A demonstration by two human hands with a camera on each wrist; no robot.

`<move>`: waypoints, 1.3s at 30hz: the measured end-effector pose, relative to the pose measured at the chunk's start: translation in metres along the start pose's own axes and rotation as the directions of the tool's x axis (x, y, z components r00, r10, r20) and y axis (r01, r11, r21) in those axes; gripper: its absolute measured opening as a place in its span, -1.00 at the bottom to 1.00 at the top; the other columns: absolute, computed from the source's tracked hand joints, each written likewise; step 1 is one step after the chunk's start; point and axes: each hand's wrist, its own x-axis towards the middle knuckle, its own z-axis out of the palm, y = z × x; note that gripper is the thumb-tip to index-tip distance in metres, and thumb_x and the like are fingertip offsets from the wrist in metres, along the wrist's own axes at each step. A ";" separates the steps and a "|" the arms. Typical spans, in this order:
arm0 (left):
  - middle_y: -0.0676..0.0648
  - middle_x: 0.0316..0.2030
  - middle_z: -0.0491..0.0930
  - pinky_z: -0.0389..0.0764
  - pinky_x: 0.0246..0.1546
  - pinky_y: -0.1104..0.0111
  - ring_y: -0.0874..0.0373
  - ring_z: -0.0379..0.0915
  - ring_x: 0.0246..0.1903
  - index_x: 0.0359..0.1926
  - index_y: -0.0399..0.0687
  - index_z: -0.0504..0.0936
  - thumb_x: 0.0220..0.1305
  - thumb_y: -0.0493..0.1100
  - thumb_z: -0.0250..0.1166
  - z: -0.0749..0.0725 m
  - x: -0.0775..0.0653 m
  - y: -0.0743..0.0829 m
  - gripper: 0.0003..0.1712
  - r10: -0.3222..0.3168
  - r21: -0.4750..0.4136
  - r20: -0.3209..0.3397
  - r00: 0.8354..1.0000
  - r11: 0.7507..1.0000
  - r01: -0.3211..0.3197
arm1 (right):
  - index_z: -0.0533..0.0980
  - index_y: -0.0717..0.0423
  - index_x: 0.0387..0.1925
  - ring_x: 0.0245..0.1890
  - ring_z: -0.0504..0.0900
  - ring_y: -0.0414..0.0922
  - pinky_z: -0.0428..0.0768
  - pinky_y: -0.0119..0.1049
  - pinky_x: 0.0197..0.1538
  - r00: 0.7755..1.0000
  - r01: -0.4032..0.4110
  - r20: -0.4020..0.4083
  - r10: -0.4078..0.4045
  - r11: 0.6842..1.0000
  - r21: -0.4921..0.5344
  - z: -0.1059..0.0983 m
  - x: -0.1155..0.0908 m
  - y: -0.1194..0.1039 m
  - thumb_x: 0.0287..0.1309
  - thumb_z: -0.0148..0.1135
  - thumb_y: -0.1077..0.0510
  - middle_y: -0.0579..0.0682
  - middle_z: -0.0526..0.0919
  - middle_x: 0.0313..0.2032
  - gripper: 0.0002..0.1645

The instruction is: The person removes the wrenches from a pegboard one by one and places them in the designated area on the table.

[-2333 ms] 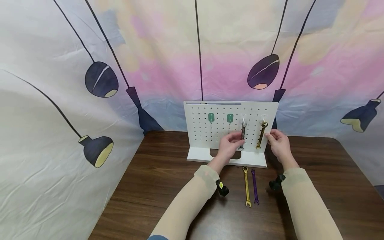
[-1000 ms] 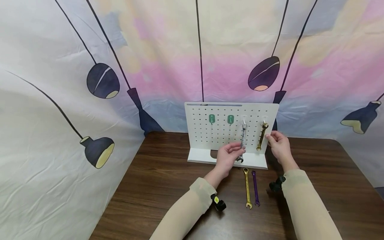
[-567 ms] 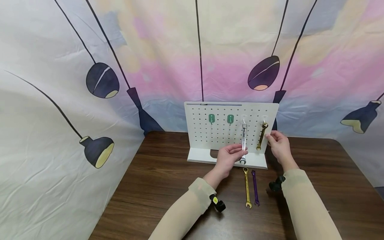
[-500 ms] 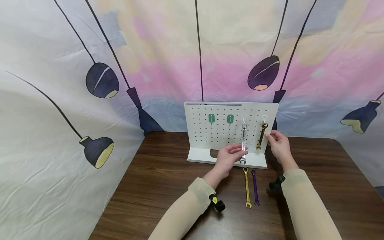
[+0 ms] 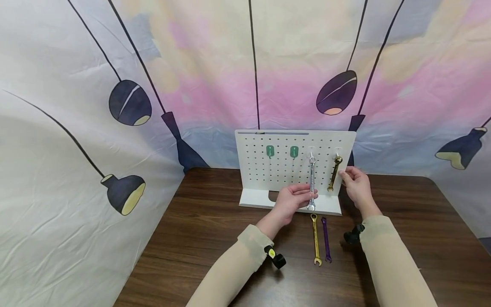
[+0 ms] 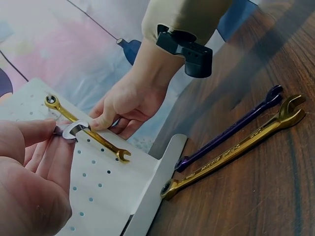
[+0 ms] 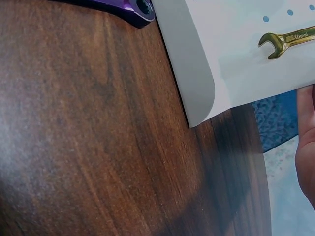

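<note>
My left hand (image 5: 287,204) pinches a silver combination wrench (image 5: 312,172) near its lower, open end. The wrench's ring end is up at a hook on the white pegboard (image 5: 253,181); whether it sits on the hook is too small to tell. In the left wrist view the silver open end (image 6: 75,131) juts out between thumb and fingers. Beside it, a gold wrench (image 5: 334,174) hangs from the rightmost hook. My right hand (image 5: 357,187) holds the board's right edge between thumb and fingers; in the right wrist view only part of the hand (image 7: 306,147) shows.
On the brown table (image 5: 215,238), a yellow-gold wrench (image 5: 316,241) and a purple wrench (image 5: 326,241) lie in front of the board's base (image 5: 253,198). Two green-backed hooks (image 5: 270,150) are on the board's left half. A printed cloth (image 5: 215,85) hangs behind.
My left hand has come down and toward me, and the silver wrench's lower end has swung out from the board with it. The right hand has stayed at the edge.
</note>
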 end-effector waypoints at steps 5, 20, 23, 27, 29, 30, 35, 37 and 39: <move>-0.24 -0.02 0.80 0.77 0.06 0.26 0.00 0.79 0.00 0.17 -0.31 0.71 0.40 -0.44 0.39 -0.001 -0.001 0.004 -0.66 -0.013 0.028 0.026 1.000 1.000 0.013 | 0.56 0.40 0.10 -0.17 0.57 -0.37 0.60 -0.67 -0.09 1.000 0.000 -0.010 0.001 0.999 0.032 0.001 0.000 0.000 0.59 0.23 0.11 -0.30 0.64 -0.33 -0.63; -0.22 -0.03 0.80 0.77 0.06 0.26 -0.02 0.78 0.02 0.18 -0.32 0.71 0.45 -0.39 0.38 -0.002 0.000 0.008 -0.68 -0.031 0.078 0.081 0.996 0.997 0.024 | 0.56 0.36 0.11 -0.15 0.56 -0.36 0.62 -0.60 -0.04 1.000 -0.013 -0.002 0.013 1.000 0.007 0.001 0.001 0.002 0.61 0.21 0.08 -0.34 0.63 -0.34 -0.62; -0.23 -0.02 0.80 0.77 0.06 0.25 -0.02 0.78 0.02 0.19 -0.36 0.68 0.45 -0.39 0.38 -0.002 0.000 0.011 -0.66 -0.031 0.083 0.089 0.996 0.996 0.024 | 0.56 0.36 0.12 -0.14 0.57 -0.36 0.65 -0.56 -0.01 1.000 -0.019 -0.001 0.019 1.000 0.008 0.001 0.001 0.001 0.60 0.21 0.07 -0.37 0.63 -0.34 -0.61; -0.22 -0.02 0.80 0.77 0.06 0.25 -0.02 0.78 0.03 0.22 -0.44 0.64 0.45 -0.39 0.37 -0.003 0.000 0.014 -0.62 -0.033 0.096 0.104 0.994 0.995 0.023 | 0.56 0.35 0.15 -0.11 0.57 -0.34 0.71 -0.27 0.20 1.000 -0.031 0.002 0.031 1.000 0.000 0.001 0.002 0.000 0.61 0.20 0.04 -0.34 0.64 -0.29 -0.58; -0.21 -0.02 0.80 0.77 0.06 0.25 -0.01 0.78 0.02 0.21 -0.44 0.64 0.45 -0.39 0.37 -0.003 0.000 0.015 -0.63 -0.034 0.104 0.108 0.994 0.994 0.023 | 0.55 0.35 0.17 -0.09 0.57 -0.32 0.68 -0.09 0.29 0.999 -0.038 0.005 0.038 0.999 0.003 0.001 0.003 -0.001 0.61 0.20 0.04 -0.33 0.65 -0.27 -0.57; -0.21 -0.02 0.80 0.77 0.06 0.25 -0.01 0.78 0.02 0.20 -0.43 0.65 0.45 -0.38 0.37 -0.004 0.000 0.016 -0.65 -0.034 0.106 0.108 0.994 0.994 0.023 | 0.55 0.35 0.17 -0.08 0.57 -0.32 0.65 -0.02 0.32 0.999 -0.040 0.008 0.040 0.999 0.004 0.001 0.003 -0.002 0.61 0.19 0.03 -0.33 0.65 -0.26 -0.57; -0.22 -0.02 0.80 0.77 0.06 0.24 -0.03 0.78 0.02 0.15 -0.36 0.70 0.45 -0.39 0.38 -0.003 0.000 0.017 -0.70 -0.037 0.103 0.108 0.993 0.994 0.026 | 0.56 0.35 0.17 -0.09 0.57 -0.33 0.63 0.03 0.34 0.999 -0.037 0.006 0.037 0.999 0.006 0.001 0.003 -0.001 0.61 0.20 0.04 -0.39 0.65 -0.27 -0.57; -0.22 -0.02 0.80 0.77 0.06 0.23 -0.03 0.78 0.02 0.14 -0.35 0.70 0.44 -0.39 0.38 -0.003 0.000 0.016 -0.70 -0.037 0.103 0.109 0.993 0.994 0.026 | 0.56 0.35 0.16 -0.11 0.57 -0.33 0.64 0.02 0.33 0.999 -0.032 0.005 0.032 0.999 0.000 0.001 0.002 -0.001 0.61 0.19 0.04 -0.41 0.64 -0.28 -0.58; -0.23 -0.02 0.80 0.77 0.06 0.23 -0.03 0.78 0.02 0.14 -0.35 0.70 0.44 -0.39 0.39 -0.003 0.000 0.016 -0.71 -0.037 0.101 0.108 0.993 0.995 0.027 | 0.56 0.35 0.16 -0.12 0.56 -0.32 0.64 0.04 0.33 1.000 -0.028 0.005 0.028 1.000 -0.001 0.001 0.002 0.000 0.62 0.19 0.05 -0.42 0.63 -0.30 -0.59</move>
